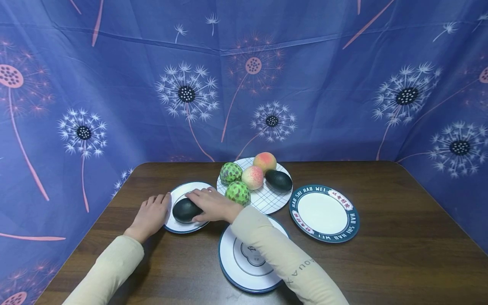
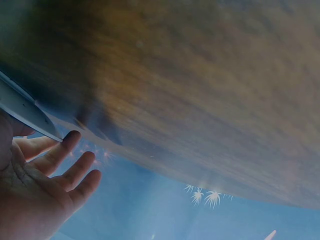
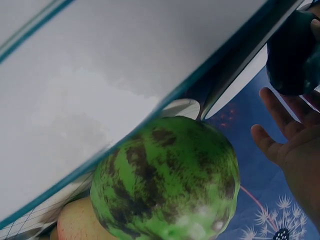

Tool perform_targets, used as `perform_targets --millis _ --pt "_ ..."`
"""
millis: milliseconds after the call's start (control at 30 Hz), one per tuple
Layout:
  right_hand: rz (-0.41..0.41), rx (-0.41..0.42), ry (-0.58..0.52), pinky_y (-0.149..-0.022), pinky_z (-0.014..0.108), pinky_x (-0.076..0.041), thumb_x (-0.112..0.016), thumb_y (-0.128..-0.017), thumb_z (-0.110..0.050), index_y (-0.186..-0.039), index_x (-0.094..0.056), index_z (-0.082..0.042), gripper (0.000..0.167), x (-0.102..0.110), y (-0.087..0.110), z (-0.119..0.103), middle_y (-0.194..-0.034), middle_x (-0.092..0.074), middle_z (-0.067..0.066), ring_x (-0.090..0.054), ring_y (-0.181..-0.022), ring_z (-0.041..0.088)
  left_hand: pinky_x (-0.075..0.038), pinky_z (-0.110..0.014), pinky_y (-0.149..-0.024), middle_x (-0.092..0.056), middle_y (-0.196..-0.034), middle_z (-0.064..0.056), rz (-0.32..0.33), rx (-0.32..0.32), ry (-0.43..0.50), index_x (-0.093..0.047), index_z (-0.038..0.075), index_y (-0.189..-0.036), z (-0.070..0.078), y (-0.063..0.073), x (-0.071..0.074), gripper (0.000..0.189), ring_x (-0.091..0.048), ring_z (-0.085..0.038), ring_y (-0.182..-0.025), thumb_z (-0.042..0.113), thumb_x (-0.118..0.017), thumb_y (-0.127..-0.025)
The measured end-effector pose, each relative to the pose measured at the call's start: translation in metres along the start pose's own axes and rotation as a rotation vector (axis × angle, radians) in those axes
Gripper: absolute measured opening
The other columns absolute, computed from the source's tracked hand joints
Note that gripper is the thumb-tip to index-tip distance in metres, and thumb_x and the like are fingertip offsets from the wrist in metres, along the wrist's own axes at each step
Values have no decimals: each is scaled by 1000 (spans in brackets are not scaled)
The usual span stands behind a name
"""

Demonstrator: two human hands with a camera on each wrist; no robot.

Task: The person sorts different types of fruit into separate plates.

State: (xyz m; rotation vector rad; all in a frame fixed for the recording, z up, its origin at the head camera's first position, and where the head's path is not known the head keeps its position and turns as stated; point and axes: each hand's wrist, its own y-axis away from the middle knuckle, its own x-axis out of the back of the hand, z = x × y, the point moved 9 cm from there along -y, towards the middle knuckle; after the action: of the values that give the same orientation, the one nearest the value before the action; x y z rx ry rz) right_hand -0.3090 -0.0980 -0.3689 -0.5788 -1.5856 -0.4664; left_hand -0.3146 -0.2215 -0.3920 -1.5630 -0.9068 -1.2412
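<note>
A dark green avocado (image 1: pixel 185 211) lies over a small white plate (image 1: pixel 182 228) with a blue rim, left on the table. From its right side my right hand (image 1: pixel 215 204) grips the avocado, fingers over the top and thumb at the near side. In the right wrist view the avocado (image 3: pixel 292 52) sits among the fingers of that hand (image 3: pixel 305 145). My left hand (image 1: pixel 151 214) touches the plate's left rim. In the left wrist view, its fingers are loosely spread at the edge of the plate (image 2: pixel 25 111); the left hand (image 2: pixel 40 185) shows its palm there.
A gridded plate (image 1: pixel 263 203) behind holds green mottled fruits (image 1: pixel 238 193), peaches (image 1: pixel 252 177) and another avocado (image 1: pixel 278 181). Stacked plates (image 1: pixel 238 267) stand in front under my right forearm. A green-rimmed plate (image 1: pixel 324 214) lies right. Patterned blue cloth (image 1: pixel 324 84) hangs behind the table.
</note>
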Motion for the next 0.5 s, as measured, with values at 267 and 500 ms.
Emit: perform_targets --millis 267,500 --pt "39 -11 -14 -107 38 -32 -58 -85 -48 -142 -30 -16 71 12 7 8 -141 -41 2 -41 -127 17 -39 -60 -91 -51 -121 -28 -1 0 5 -42 -8 -129 1 0 0 44 -47 -46 -110 10 -49 -90" --pt "74 -32 -47 -110 39 -29 -54 -87 -47 -141 -31 -16 67 27 17 20 -141 -40 2 -41 -126 17 -38 -60 -92 -51 -121 -28 -5 3 10 -42 -9 -129 1 0 0 45 -47 -46 -111 10 -50 -89"
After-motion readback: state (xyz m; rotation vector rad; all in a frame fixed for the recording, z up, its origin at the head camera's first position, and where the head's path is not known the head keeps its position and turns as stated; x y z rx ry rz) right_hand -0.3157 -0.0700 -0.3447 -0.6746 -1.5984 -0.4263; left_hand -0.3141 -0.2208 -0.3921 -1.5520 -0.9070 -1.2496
